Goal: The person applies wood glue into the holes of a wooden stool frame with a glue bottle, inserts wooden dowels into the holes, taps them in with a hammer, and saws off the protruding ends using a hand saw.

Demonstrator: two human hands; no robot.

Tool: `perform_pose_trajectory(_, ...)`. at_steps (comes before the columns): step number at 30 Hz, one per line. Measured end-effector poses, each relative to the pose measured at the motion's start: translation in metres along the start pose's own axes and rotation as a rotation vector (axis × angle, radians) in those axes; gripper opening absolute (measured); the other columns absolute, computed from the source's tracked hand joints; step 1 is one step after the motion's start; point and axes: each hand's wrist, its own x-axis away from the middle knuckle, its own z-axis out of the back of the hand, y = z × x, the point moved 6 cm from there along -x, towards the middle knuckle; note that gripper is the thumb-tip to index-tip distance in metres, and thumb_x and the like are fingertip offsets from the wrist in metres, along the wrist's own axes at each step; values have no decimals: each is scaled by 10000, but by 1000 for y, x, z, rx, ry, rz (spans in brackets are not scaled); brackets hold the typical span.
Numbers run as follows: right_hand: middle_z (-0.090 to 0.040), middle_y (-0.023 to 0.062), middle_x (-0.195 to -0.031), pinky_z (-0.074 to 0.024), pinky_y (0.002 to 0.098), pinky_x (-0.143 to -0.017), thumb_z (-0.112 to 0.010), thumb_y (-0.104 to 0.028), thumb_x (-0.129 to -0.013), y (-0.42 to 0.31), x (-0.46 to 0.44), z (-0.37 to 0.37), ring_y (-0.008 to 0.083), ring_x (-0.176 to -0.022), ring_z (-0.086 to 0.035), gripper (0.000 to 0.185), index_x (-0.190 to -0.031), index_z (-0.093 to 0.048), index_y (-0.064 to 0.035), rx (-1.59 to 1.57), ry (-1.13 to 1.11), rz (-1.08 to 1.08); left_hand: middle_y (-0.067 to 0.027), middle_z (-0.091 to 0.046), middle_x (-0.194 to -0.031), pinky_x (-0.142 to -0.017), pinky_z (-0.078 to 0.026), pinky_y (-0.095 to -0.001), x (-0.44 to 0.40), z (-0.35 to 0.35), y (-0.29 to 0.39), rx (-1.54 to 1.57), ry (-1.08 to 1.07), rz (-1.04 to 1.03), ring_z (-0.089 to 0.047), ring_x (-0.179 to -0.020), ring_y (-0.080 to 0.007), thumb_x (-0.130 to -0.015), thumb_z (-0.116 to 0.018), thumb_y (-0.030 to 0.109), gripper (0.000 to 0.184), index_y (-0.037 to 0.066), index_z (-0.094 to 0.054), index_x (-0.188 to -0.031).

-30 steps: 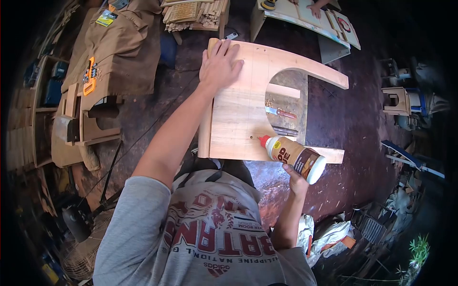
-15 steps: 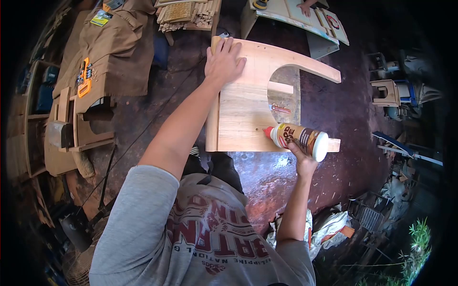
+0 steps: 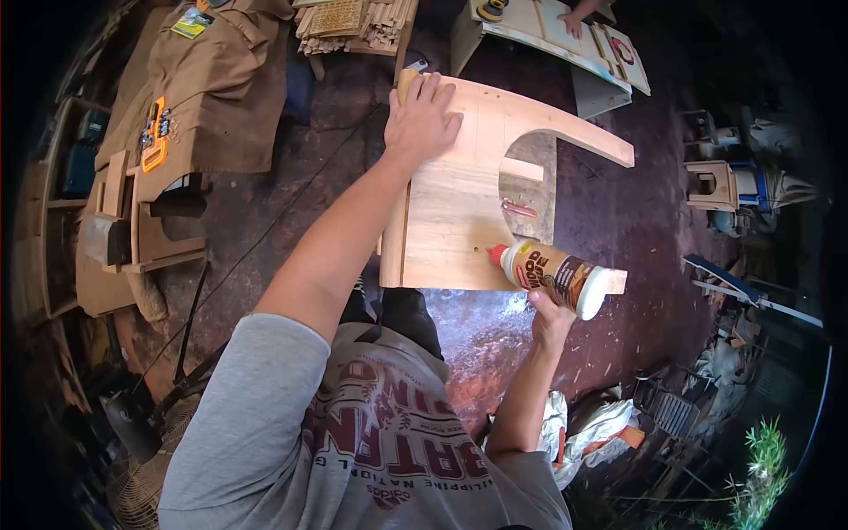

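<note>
Brown cloth [image 3: 234, 115] drapes down at our far left, an orange holder [image 3: 154, 161] lying on it, its small pieces too tiny to make out. Thin wooden strips [image 3: 358, 42] are piled further right. Our left hand [image 3: 419, 131] rests palm down on the upper left corner of a pale wooden panel [image 3: 450, 208], its fingers slightly spread and laid flat, gripping nothing. Next comes a small dark hole [image 3: 477, 249] in the panel, with the red nozzle [image 3: 496, 254] of our wood-glue bottle [image 3: 565, 272] just beside it — whether the tip touches wood, we cannot tell. Within the panel's curved cut-out shows a red-handled tool [image 3: 519, 209]. The bottle tilts over the panel's near edge, and our right hand [image 3: 551, 316] is wrapped round it — thumb against its side, most other fingers hidden. Further off, a co-worker's hand [image 3: 572, 25] is on a pale tabletop [image 3: 508, 28].
</note>
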Motion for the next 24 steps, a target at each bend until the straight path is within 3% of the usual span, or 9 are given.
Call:
perform_pose_trajectory(5,-663,147,-1251,-598,386,-944,-853,129,-648,5,-4,4,271,-1094,-693,961,-1506,-432,30,-12,-20,-20,-116,-414,-1650,-1201,-276,-642,1,2,1,-11,-4,8,-322,-1546,-315,-961,-609,430,582,143,-567,-1465)
perform_pose_trajectory(7,-610,138,-1325,-542,468,-1071,-897,0,-650,5,-7,2,298,-1205,-643,1025,-1538,-383,-24,13,-26,-8,-114,-413,-1649,-1206,-270,-639,0,2,3,-12,-8,9,-323,-1545,-314,-960,-611,426,581,147,-564,-1468)
perform_pose_trajectory(10,-597,142,-1338,-539,479,-1087,-923,-29,-639,4,-8,-1,315,-1241,-627,1083,-1561,-356,-47,-60,-76,11,-113,-424,-1641,-1214,-260,-635,0,3,4,-7,-9,11,-332,-1540,-315,-955,-620,416,576,155,-569,-1466)
perform_pose_trajectory(12,-595,159,-1358,-537,485,-1093,-928,-43,-640,3,-10,-5,331,-1259,-619,1074,-1555,-365,-58,-81,-83,40,-114,-435,-1633,-1217,-255,-633,-2,4,3,-1,-9,11,-341,-1535,-315,-951,-626,411,572,158,-577,-1462)
perform_pose_trajectory(14,-591,193,-1398,-534,498,-1105,-939,-71,-644,1,-11,-9,362,-1296,-603,1056,-1541,-382,-81,-117,-100,92,-117,-466,-1610,-1217,-255,-633,-1,17,10,9,150,-117,-365,-1521,-319,-934,-653,389,549,147,-612,-1426)
perform_pose_trajectory(18,-576,235,-1423,-553,495,-1090,-942,-49,-649,2,-12,-9,363,-1288,-611,1059,-1538,-368,-87,-73,-109,93,-111,-486,-1589,-1221,-255,-633,6,14,8,84,148,-180,-380,-1504,-315,-896,-707,355,544,131,-632,-1387)
perform_pose_trajectory(20,-586,227,-1414,-567,480,-1077,-931,-4,-666,0,-10,-9,347,-1268,-628,1029,-1529,-377,-77,-90,-116,100,-118,-485,-1589,-1229,-255,-608,5,9,-2,157,122,-26,-382,-1504,-321,-899,-701,374,545,119,-636,-1377)
perform_pose_trajectory(23,-693,151,-1247,-581,425,-1032,-857,111,-722,14,-7,4,275,-1126,-696,719,-1377,-567,38,-11,-11,-10,-122,-483,-1591,-1231,-263,-592,3,7,-3,108,48,-25,-376,-1509,-325,-906,-691,379,540,103,-638,-1367)
perform_pose_trajectory(24,-693,151,-1247,-581,425,-1032,-857,111,-722,12,-7,5,275,-1126,-696,719,-1377,-567,38,-11,-11,-8,-122,-483,-1591,-1231,-263,-592,3,9,-2,108,49,-26,-376,-1509,-325,-906,-691,379,540,103,-638,-1367)
